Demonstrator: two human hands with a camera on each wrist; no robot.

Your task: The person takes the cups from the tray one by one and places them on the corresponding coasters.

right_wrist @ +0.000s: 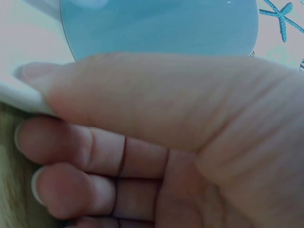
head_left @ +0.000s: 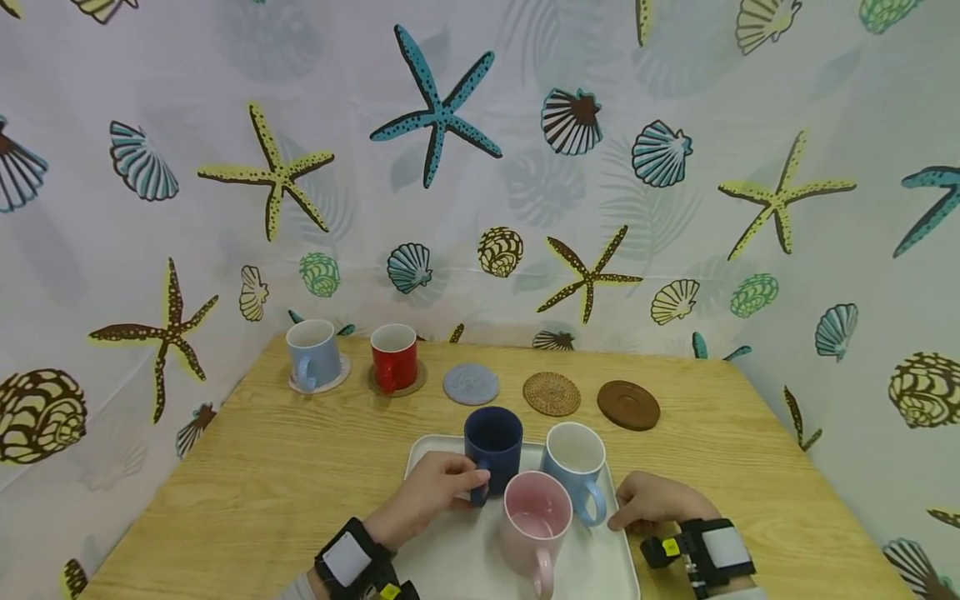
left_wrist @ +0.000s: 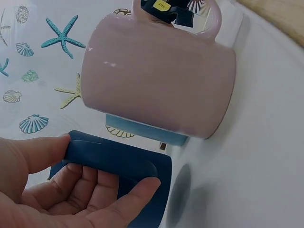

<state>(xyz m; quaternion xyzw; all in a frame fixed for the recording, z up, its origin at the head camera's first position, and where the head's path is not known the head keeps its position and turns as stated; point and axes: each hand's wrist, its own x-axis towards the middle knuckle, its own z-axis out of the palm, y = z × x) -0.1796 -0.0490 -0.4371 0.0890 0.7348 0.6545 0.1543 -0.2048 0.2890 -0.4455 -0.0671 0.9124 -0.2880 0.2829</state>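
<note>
My left hand point(head_left: 435, 492) holds the handle of a navy blue mug point(head_left: 504, 462) over the far left part of a white tray point(head_left: 442, 554). In the left wrist view its thumb and fingers close on the navy handle point(left_wrist: 109, 159), and a shadow falls on the tray beside the mug. With my right hand point(head_left: 660, 500) I pinch the tray's right rim; in the right wrist view the thumb lies over the rim point(right_wrist: 28, 100), fingers curled beneath. A pink mug point(head_left: 525, 542) and a two-tone white and light blue mug point(head_left: 573, 483) stand on the tray.
Across the back of the wooden table, a light blue mug point(head_left: 318, 358) and a red mug point(head_left: 401, 367) sit on coasters. To their right lie a grey-blue coaster point(head_left: 471, 384), a woven coaster point(head_left: 551, 393) and a brown coaster point(head_left: 628, 405). A patterned curtain point(head_left: 480, 192) hangs behind.
</note>
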